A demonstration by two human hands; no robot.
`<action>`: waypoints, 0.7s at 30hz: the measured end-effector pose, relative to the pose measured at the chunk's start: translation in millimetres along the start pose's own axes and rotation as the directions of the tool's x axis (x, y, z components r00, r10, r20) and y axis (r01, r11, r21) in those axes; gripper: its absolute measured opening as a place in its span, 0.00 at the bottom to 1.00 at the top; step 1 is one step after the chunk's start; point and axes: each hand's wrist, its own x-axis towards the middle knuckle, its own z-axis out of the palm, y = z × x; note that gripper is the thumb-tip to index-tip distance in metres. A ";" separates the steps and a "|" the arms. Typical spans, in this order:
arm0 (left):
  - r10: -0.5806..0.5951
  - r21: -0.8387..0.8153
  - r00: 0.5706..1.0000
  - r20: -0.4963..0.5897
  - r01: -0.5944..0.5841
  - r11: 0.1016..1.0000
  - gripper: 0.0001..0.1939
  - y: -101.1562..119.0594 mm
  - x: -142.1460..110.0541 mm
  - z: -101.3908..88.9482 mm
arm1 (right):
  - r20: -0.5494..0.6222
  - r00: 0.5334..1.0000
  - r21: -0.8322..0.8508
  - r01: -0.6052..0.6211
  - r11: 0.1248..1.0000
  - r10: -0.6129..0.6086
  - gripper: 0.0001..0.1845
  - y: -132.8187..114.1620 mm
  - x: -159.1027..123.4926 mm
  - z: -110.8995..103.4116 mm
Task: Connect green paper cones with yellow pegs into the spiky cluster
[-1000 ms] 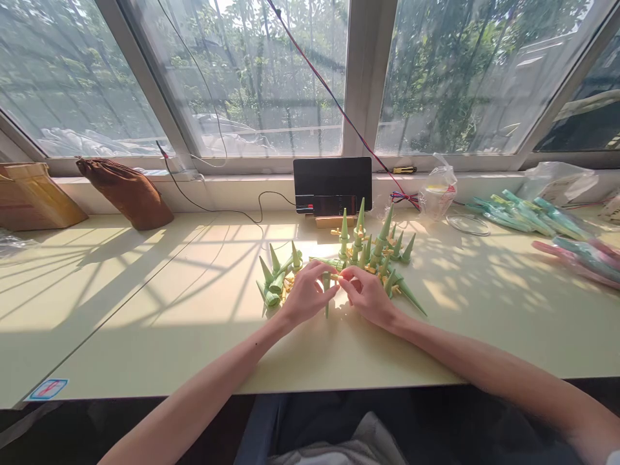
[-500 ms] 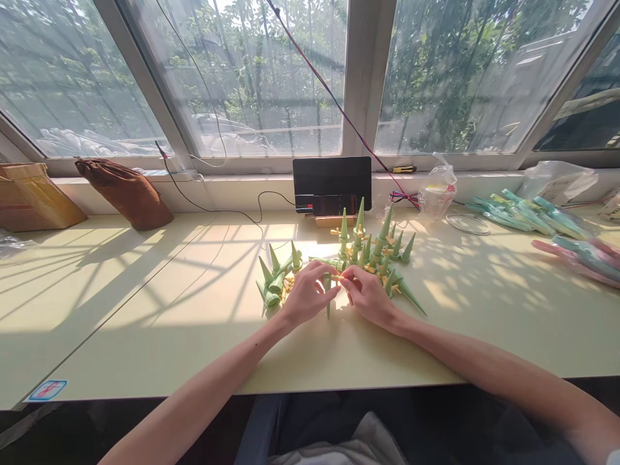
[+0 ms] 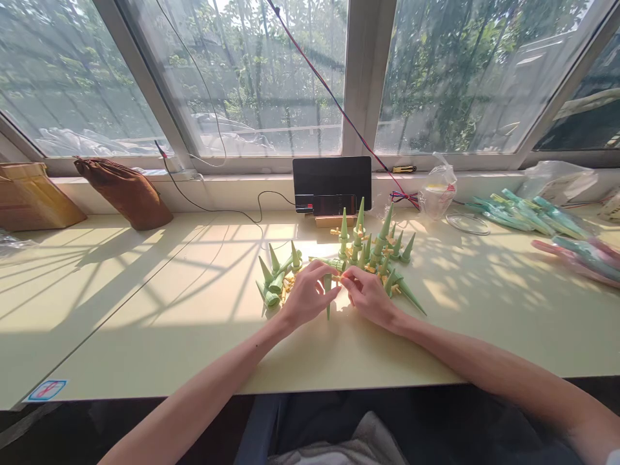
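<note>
My left hand (image 3: 306,294) is curled around a green cone-shaped plastic piece (image 3: 328,284), whose tip points down below the fingers. Close beside it, my right hand (image 3: 367,295) pinches a small yellow plastic piece (image 3: 336,278) at the cone's side; the fingertips partly cover where the two meet. To the left of my hands lies a small pile of green cones (image 3: 272,284) with loose yellow pieces (image 3: 289,282). Behind and to the right stand several green cones fitted with yellow cross-shaped parts (image 3: 359,232), some upright and some lying down.
A black tablet (image 3: 332,184) leans on a stand at the table's back. A brown drawstring bag (image 3: 126,195) and a cardboard box (image 3: 41,199) are at the left. On the right are a bagged cup (image 3: 438,194) and wrapped teal items (image 3: 530,213). Cables run along the windowsill.
My right fingers have shifted very slightly around the small yellow piece. Everything else stays as it was.
</note>
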 end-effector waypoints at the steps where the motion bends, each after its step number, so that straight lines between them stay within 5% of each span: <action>1: 0.005 0.007 1.000 -0.001 -0.005 1.000 0.08 -0.1 -0.1 0.1 | 0.001 1.000 0.000 -0.003 1.000 0.003 0.12 -0.2 0.1 0.0; 21: 0.083 0.049 0.996 -0.022 -0.082 0.995 0.09 0.6 -0.4 0.8 | 0.011 1.000 0.021 -0.030 0.999 0.029 0.14 -2.9 0.2 -0.6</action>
